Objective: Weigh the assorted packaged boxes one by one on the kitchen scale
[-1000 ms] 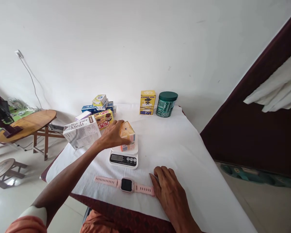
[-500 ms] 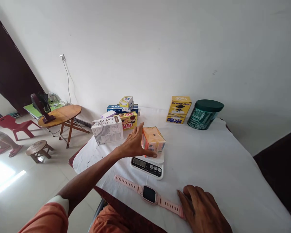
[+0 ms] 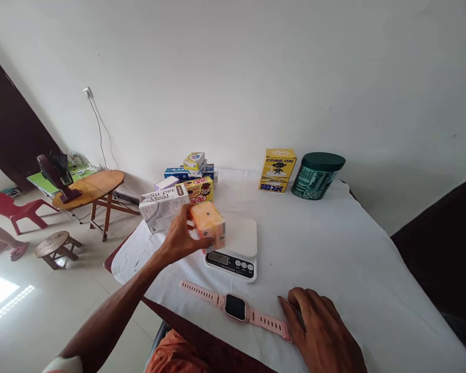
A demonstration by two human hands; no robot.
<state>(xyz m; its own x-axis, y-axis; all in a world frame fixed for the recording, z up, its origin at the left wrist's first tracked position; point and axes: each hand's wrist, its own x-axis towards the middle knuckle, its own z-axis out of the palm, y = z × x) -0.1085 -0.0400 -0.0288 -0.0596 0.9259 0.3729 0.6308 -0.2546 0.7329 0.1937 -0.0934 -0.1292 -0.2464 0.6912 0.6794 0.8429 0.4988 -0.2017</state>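
I have the orange box gripped between thumb and fingers of my left hand, lifted over the near left corner of the white scale. My right hand lies loosely spread, palm down, on the desk, beside the pink watch.

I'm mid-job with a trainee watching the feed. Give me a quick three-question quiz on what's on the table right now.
1. True or false: the right hand grips the orange box.
2. Which lies nearest the right hand? A pink watch; B scale; C Super Meal box.
3. What stands just right of the yellow box?
Key: 1 false, the left hand holds the orange box; 2 A; 3 the green canister.
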